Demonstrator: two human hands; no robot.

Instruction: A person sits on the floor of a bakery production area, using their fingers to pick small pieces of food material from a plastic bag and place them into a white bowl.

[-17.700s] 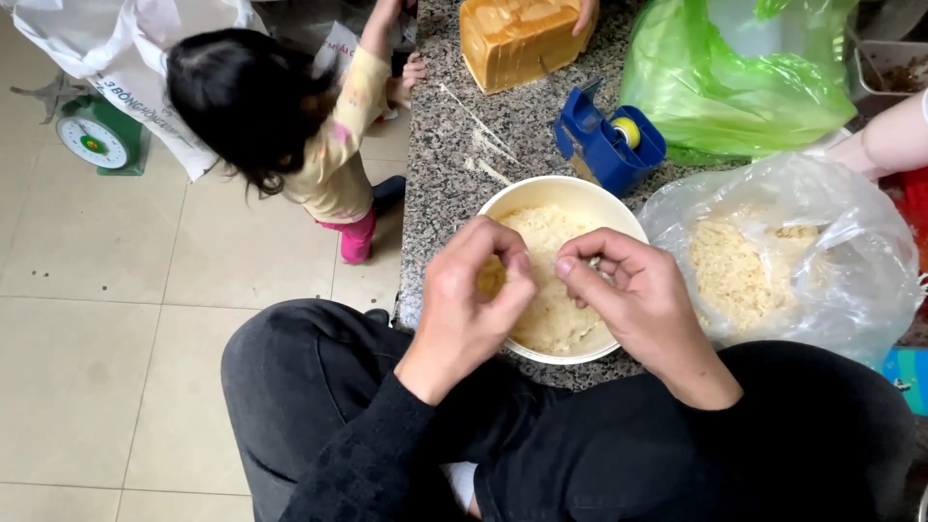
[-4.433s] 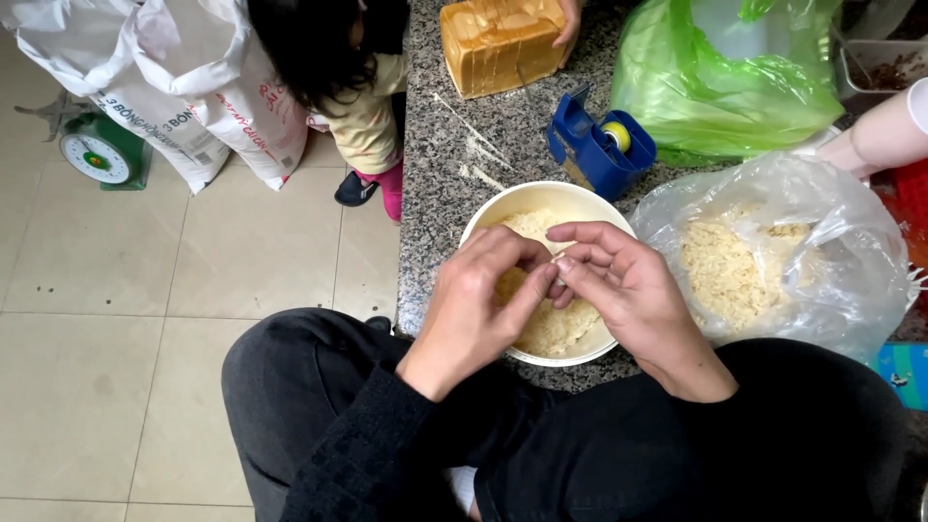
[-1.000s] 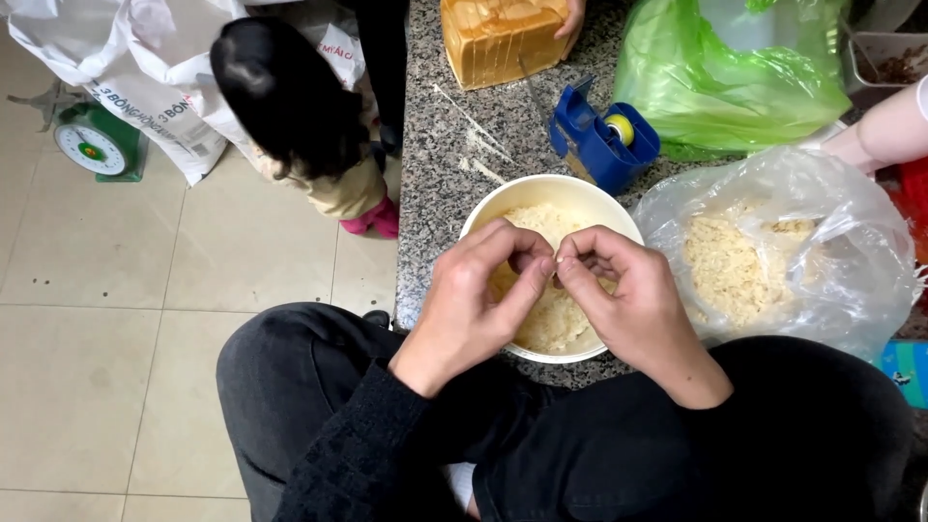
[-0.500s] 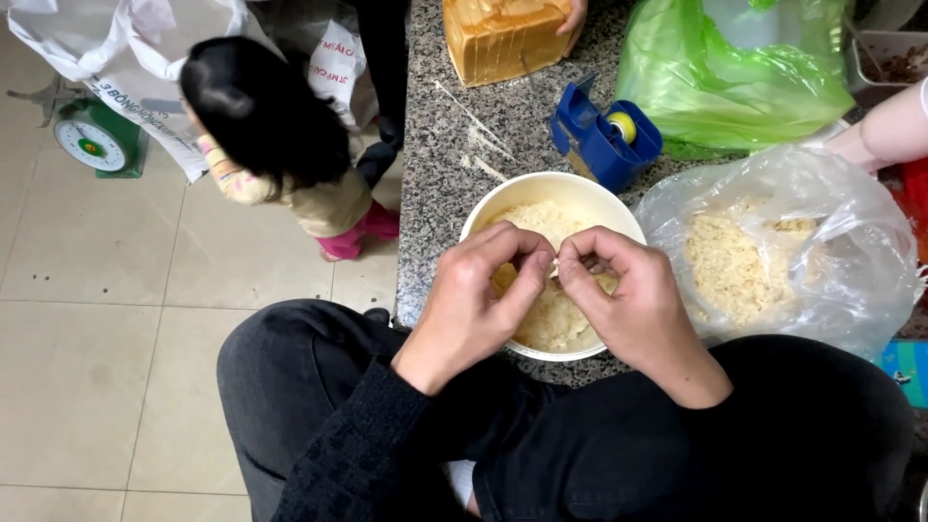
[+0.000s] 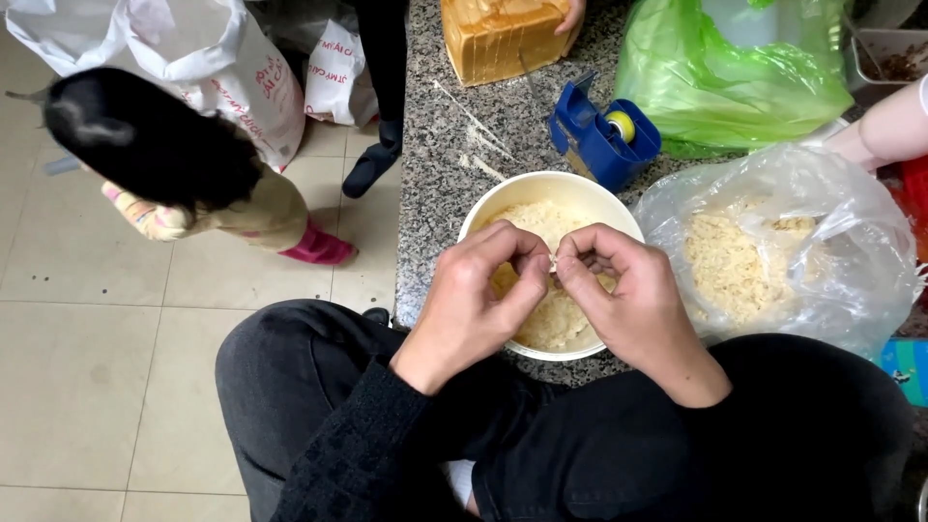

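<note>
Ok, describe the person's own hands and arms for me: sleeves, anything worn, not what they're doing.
Both hands are bare: no gloves, and no rings or watch show from this angle. The left hand comes out of a long black sleeve of knitted-looking, textured fabric that ends at the wrist. The right hand is bare to the wrist too; past it the forearm disappears against the dark clothing, so its sleeve cannot be made out.

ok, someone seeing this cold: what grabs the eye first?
Two bare hands, left hand and right hand, pinch a small pale piece together over a cream bowl of shredded yellowish food at centre. Right of it sits a clear bag of similar shreds; behind, a blue tape dispenser.
</note>
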